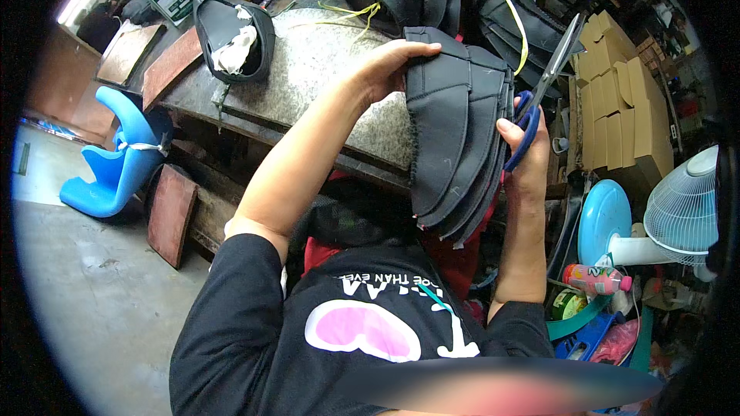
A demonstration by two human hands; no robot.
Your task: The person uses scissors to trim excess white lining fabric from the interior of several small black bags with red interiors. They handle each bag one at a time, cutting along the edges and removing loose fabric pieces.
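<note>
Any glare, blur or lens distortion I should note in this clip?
Head view, upper left: a light strip glares white; head view, edges: dark fisheye rim, close against the fan; head view, middle: scissors and black pieces fairly sharp; head view, bottom: a smooth blur hides detail.

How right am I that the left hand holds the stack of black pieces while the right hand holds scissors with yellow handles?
Not quite: the handles are blue, not yellow. The head view shows the right hand with the scissors and the left hand holding the stack of black pieces.
</note>
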